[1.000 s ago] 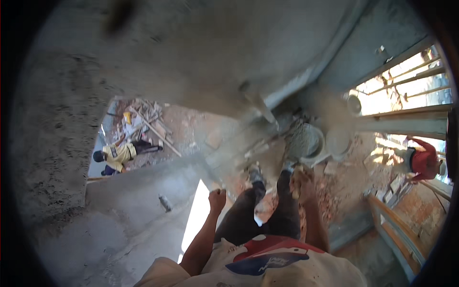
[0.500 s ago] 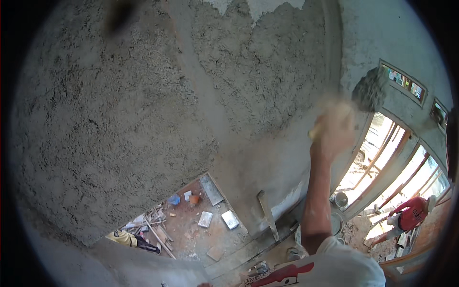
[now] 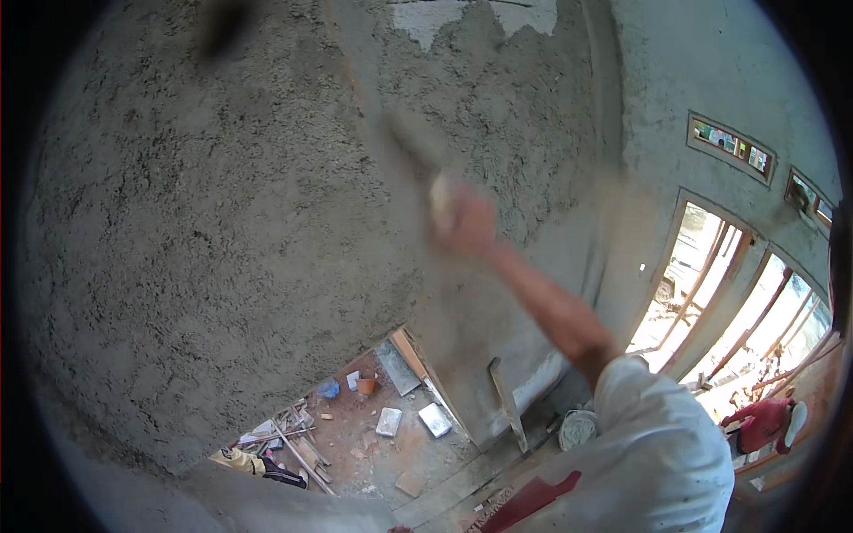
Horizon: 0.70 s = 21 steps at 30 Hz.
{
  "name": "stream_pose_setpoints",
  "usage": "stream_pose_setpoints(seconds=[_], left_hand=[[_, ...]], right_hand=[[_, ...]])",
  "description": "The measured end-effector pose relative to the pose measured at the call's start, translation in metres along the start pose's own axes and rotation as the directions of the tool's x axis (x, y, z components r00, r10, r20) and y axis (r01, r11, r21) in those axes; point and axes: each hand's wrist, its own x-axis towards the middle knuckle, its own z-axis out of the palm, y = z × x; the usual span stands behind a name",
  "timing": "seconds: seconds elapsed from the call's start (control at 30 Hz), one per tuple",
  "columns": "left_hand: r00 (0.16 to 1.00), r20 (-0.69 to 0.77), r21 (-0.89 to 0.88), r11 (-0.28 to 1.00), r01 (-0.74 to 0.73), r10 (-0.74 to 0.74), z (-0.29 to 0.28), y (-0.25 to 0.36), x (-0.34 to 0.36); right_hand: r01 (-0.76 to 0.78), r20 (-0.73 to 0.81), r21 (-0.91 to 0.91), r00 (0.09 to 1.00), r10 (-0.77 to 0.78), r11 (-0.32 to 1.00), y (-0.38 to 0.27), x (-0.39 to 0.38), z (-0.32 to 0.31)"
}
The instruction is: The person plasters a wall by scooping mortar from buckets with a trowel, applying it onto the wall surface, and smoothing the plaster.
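My right hand is closed around the pale handle of a trowel. The hand and the grey blade are smeared by motion. The blade points up and left, over a smoother strip of the wall; whether it touches the surface I cannot tell. Rough grey mortar covers most of the wall in front of me, on both sides of that strip. Paler bare patches show at its top edge. My right arm reaches up from the lower right in a light sleeve. My left hand cannot be made out.
An opening low in the wall shows a floor with pale blocks, an orange bucket, loose timber and a person in yellow. A plank leans below. Tall window openings and a person in red are at right.
My right hand has swung left, from beside the right-hand wall to the rough wall. The dark lump of mortar beside it earlier no longer shows there. The view has shifted slightly.
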Motion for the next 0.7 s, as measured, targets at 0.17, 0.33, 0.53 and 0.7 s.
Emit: stream_pose_setpoints(seconds=[0.17, 0.33, 0.53, 0.7], left_hand=[[0.915, 0.384, -0.852, 0.332, 0.403, -0.126, -0.042, 0.103, -0.010], [0.730, 0.484, -0.113, 0.862, -0.495, 0.483, 0.037, 0.003, -0.016], [0.577, 0.803, -0.035, 0.979, -0.201, 0.147, 0.028, 0.007, -0.130], [0.497, 0.867, 0.051, 0.997, -0.063, -0.013, 0.014, 0.004, -0.124]], right_hand=[[-0.550, 0.888, -0.010, 0.379, 0.261, 0.835, -0.095, -0.317, -0.152], [-0.494, 0.793, -0.572, -0.127, 0.596, 0.655, -0.023, -0.497, -0.298], [-0.531, 0.210, -0.844, -0.190, 0.959, 0.080, 0.053, -0.479, -0.437], [-0.464, 0.187, -0.882, -0.503, 0.844, -0.081, 0.099, -0.540, -0.473]])
